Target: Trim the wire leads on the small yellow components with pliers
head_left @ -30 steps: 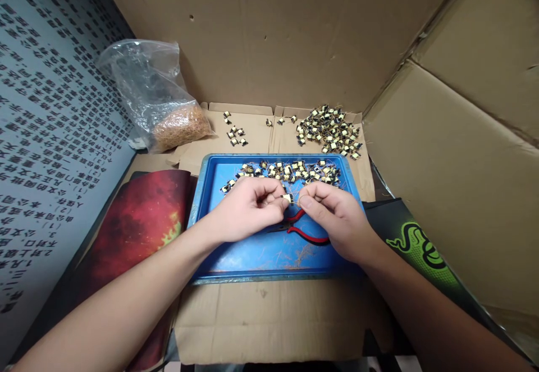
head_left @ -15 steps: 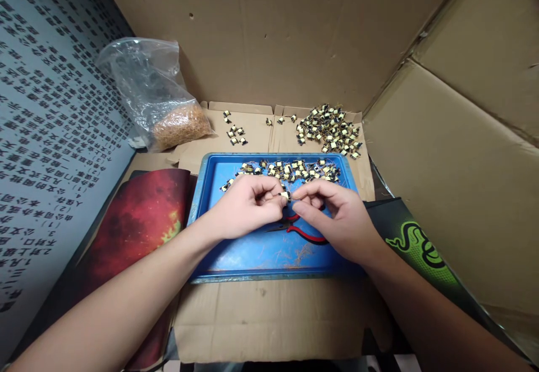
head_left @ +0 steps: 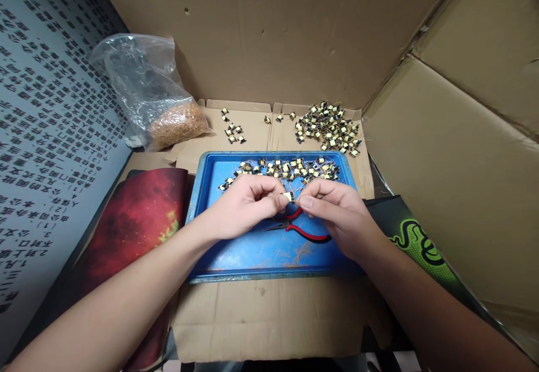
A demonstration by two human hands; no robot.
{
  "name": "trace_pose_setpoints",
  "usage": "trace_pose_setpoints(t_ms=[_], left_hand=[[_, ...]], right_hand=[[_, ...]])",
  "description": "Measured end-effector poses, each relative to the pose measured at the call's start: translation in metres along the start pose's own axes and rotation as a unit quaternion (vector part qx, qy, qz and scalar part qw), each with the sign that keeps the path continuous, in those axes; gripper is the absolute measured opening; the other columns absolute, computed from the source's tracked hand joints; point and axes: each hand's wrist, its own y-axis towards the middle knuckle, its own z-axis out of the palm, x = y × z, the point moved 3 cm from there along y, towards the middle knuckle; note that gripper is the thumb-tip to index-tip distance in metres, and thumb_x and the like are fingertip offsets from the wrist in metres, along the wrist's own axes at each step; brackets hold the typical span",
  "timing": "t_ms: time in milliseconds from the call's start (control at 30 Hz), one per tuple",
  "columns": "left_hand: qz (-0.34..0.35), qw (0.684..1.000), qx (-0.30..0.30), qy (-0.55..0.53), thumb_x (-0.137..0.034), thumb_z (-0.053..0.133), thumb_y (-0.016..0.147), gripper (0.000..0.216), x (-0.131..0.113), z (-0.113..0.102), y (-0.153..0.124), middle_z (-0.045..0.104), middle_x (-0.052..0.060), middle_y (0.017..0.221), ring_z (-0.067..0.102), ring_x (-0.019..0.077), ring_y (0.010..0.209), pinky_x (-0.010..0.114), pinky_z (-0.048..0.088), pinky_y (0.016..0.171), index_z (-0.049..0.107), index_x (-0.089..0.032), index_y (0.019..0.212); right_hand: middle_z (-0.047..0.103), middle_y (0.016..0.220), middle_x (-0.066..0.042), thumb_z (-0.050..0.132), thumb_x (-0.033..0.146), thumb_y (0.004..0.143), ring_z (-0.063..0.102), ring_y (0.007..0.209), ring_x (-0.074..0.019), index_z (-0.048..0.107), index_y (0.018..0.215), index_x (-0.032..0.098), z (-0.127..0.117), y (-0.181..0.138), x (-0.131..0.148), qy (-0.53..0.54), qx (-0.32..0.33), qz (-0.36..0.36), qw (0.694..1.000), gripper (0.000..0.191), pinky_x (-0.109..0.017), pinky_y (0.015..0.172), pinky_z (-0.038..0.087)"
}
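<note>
My left hand (head_left: 252,203) pinches a small transformer coil (head_left: 288,196), wrapped in yellow tape with a black pinned end, between thumb and forefinger. Close against its right end, my right hand (head_left: 332,206) has thumb and forefinger pressed together, seemingly on a thin wire lead of the coil; the fingertips largely hide it. Both hands are above a blue tray (head_left: 236,274). Under them lie pliers with red and black handles (head_left: 307,236), jaws pointing left. Several similar coils (head_left: 286,167) with loose wire leads lie along the tray's far side.
Behind the tray, a heap of coils (head_left: 328,128) sits at right on cardboard, with a smaller group (head_left: 234,132) at left. A clear plastic bag (head_left: 177,125) holds copper-coloured wire pieces. Wire scraps (head_left: 298,257) litter the tray. Cardboard walls (head_left: 269,35) enclose the back and right.
My right thumb and forefinger have closed together and shifted slightly right of the coil. The coil's pinned end now shows more clearly in my left hand.
</note>
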Motion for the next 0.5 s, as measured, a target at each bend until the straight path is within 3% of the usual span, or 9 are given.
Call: trace_pose_setpoints(t_ms=[233, 500], left_hand=[[0.014, 1.0, 0.019, -0.014, -0.028, 0.061, 0.092, 0.027, -0.0001, 0.001, 0.0008, 0.045, -0.006, 0.057, 0.034, 0.0072, 0.053, 0.022, 0.028, 0.051, 0.059, -0.014, 0.068], [0.018, 0.998, 0.045, -0.031, -0.027, 0.06, 0.094, 0.026, 0.0005, 0.003, -0.001, 0.053, -0.003, 0.063, 0.043, 0.0089, 0.059, 0.022, 0.035, 0.057, 0.061, -0.013, 0.072]], right_hand=[[0.063, 0.072, 0.002, 0.084, 0.035, 0.086, 0.05, 0.065, -0.0106, 0.071, 0.079, 0.018, 0.0016, 0.0001, -0.0015, 0.032, 0.016, 0.01, 0.999, 0.022, -0.025, 0.064, 0.04], [0.066, 0.076, 0.002, 0.075, 0.031, 0.093, 0.057, 0.069, -0.0117, 0.07, 0.083, 0.019, 0.0033, -0.0024, 0.0026, -0.057, 0.029, -0.027, 0.998, 0.017, -0.025, 0.065, 0.043]])
